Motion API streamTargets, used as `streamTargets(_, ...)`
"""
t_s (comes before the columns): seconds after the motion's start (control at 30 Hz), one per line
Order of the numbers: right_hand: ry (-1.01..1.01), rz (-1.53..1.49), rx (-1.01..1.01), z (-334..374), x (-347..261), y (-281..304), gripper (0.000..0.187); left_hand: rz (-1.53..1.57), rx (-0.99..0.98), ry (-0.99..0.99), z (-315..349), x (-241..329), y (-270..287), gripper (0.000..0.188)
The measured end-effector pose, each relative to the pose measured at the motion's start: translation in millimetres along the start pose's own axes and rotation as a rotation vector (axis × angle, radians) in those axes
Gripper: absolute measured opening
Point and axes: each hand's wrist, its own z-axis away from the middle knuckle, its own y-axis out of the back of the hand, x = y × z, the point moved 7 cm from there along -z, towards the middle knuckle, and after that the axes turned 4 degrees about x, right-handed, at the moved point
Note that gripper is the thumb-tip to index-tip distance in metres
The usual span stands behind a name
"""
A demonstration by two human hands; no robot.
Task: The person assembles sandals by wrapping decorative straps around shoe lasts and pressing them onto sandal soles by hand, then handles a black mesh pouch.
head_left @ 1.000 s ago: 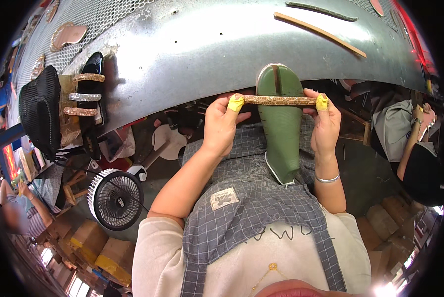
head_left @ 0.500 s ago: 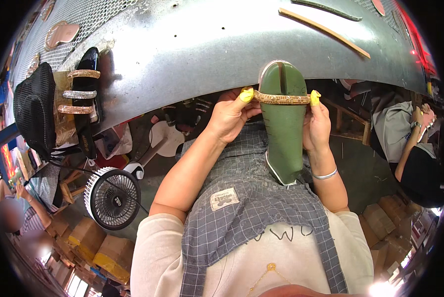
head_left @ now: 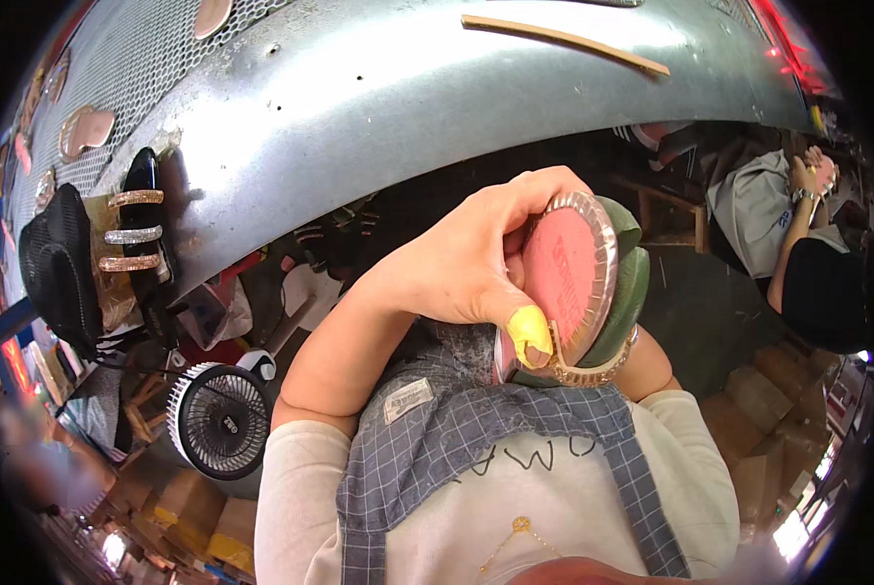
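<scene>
One pink sole [head_left: 565, 278] now turns to view against the green form [head_left: 632, 300]

Half a second ago the jewelled band [head_left: 593, 374] crosses the form's green face, with a hand at each end; now the form is tilted, the sole and its metallic rim show, and the band curves around the near end. For the work in hand, this reads as attention passing from the band's span to where its end meets the sole.

The left hand [head_left: 476, 263] reaches from the lower left, back of the hand uppermost, fingers bent over the far rim. Its grip is clamped on the sole, the yellow-wrapped thumb [head_left: 529, 330] pressing by the band's end. The right forearm [head_left: 648, 368] passes behind the form; the right hand is hidden, so I cannot tell how its grip stands.

Sole, form and band are together off the near edge of the metal surface [head_left: 330, 136], above the apron [head_left: 476, 429]. A black shoe [head_left: 142, 216] lies by the surface's left edge.
</scene>
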Motion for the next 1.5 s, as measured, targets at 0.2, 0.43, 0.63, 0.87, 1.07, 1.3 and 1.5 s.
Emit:
streamTargets(0.2,0.069,-0.32,0.04,-18.2,-17.6,5.8,0.031,-0.008,0.387,-0.189,5.3,31.1,36.9,0.084)
streamTargets(0.43,0.626,0.414,0.067,6.1,-63.7,-6.3,0.025,-0.465,0.698,-0.106,25.9,40.7,64.4,0.026)
streamTargets(0.63,0.739,0.608,0.03,6.0,-81.0,-7.5,0.021,-0.421,0.706,-0.125,29.6,37.2,64.5,0.019)
streamTargets(0.87,0.592,0.4,-0.01,-0.3,-74.2,-6.2,0.024,-0.27,0.679,-0.15,35.0,29.4,65.2,0.019)
streamTargets(1.07,0.181,0.171,-0.384,-18.2,-49.8,-13.6,0.027,-0.247,0.584,-0.296,39.3,37.8,55.2,0.025)
streamTargets(1.3,-0.427,-0.097,-1.004,35.9,-7.8,-47.6,0.083,-0.138,0.031,-0.459,20.4,54.4,0.4,0.038)
streamTargets(1.5,-0.243,-0.386,-0.448,-5.7,3.9,-4.8,0.069,-0.781,0.677,-0.053,2.9,51.3,32.8,0.023)
